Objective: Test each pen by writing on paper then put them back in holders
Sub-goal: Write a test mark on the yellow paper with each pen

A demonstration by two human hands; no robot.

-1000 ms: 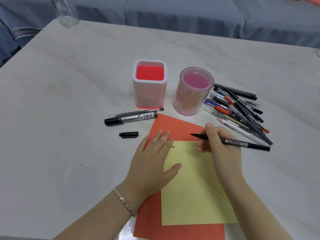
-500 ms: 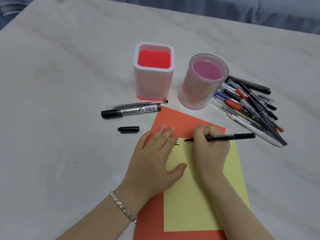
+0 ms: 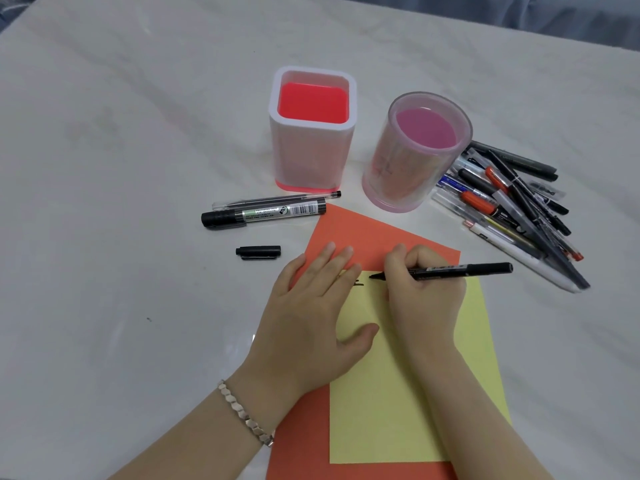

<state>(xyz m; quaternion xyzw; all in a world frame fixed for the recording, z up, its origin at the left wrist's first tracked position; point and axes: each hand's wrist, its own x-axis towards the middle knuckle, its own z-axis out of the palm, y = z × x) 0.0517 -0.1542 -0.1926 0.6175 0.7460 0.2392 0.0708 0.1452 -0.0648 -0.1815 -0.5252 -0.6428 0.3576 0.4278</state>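
Right hand (image 3: 426, 299) is coming lower than a second ago in the head view, gripping the uncapped black pen (image 3: 460, 270), tip now at the yellow paper (image 3: 398, 393) top edge. Left hand (image 3: 311, 317) is lying flat, fingers straight, pinning the sheets. Risk: the stroke is starting so near the edge that it may be running onto the orange sheet (image 3: 363, 233).

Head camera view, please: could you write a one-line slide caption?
Right hand tests a black pen on yellow paper while left hand presses it flat.
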